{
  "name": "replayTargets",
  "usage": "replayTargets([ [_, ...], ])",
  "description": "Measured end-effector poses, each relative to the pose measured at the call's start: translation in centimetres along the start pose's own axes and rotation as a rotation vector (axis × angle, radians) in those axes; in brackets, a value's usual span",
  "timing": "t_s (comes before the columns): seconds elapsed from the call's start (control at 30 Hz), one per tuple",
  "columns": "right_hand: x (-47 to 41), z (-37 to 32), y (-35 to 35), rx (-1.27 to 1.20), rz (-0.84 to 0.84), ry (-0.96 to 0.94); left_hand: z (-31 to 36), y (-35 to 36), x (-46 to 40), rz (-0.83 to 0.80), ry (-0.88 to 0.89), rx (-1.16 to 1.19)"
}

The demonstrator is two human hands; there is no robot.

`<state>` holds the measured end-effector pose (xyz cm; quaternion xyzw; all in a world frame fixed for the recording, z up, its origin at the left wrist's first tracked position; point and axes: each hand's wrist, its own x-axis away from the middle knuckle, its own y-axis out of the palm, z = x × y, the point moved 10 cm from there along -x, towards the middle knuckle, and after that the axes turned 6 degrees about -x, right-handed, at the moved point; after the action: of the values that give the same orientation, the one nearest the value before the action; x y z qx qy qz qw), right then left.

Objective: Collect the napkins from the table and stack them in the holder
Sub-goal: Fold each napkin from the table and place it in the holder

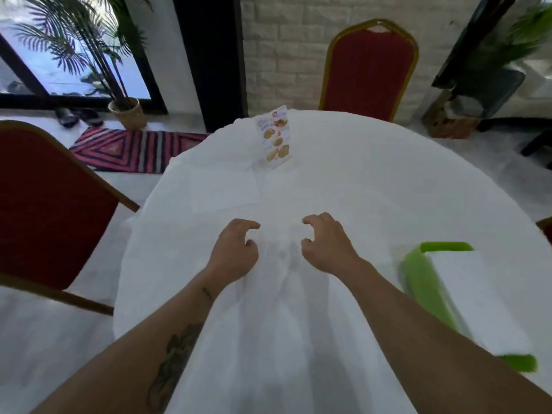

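Left hand (233, 249) and right hand (324, 243), both empty with fingers loosely curled and spread, hovering side by side above the middle of the table (373, 180), toward its near edge. Green holder (424, 282), blurred, at the right edge, white napkins (475, 297) inside it. Further flat napkins (224, 189) toward the far left edge, just beside the upright menu card (274, 138). Red chairs (369, 67) around the table.

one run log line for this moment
hands: left and right open, empty | napkin flat by menu card | green holder right
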<state>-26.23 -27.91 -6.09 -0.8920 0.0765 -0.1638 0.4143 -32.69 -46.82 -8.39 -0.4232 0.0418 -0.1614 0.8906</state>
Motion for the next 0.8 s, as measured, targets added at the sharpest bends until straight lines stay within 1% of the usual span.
replayTargets([
  [0.07, -1.7, -1.3, 2.9, -0.012, -0.042, 0.039, -3.0, -1.2, -2.1, -0.013, -0.008, -0.055],
  [0.13, -2.9, -2.0, 5.4, -0.018, -0.073, 0.084, -5.7, -1.7, -4.2, -0.065, -0.02, -0.137],
  [0.23, -3.8, -2.7, 8.0, 0.005, -0.102, 0.124, -8.8, -1.9, -7.0, -0.15, -0.035, -0.34],
  [0.33, -3.8, -2.6, 8.8, 0.018, -0.092, 0.147, -10.4, -1.6, -8.8, -0.198, -0.015, -0.522],
  [0.43, -3.1, -1.6, 8.5, -0.017, -0.081, 0.206, -10.4, -0.9, -7.9, -0.202, 0.045, -0.611],
  [0.5, -2.4, -0.4, 7.8, -0.126, -0.042, 0.281, -9.9, -0.3, -6.2, -0.197, 0.071, -0.619],
  [0.6, -0.6, 1.3, 6.7, -0.368, 0.047, 0.414, -7.9, 0.6, -2.9, -0.187, 0.111, -0.619],
  [0.67, 1.0, 2.4, 6.3, -0.479, 0.098, 0.469, -6.3, 1.5, -0.5, -0.185, 0.136, -0.634],
  [0.8, 3.9, 4.6, 6.1, -0.669, 0.152, 0.562, -4.0, 3.7, 3.1, -0.264, 0.112, -0.643],
])
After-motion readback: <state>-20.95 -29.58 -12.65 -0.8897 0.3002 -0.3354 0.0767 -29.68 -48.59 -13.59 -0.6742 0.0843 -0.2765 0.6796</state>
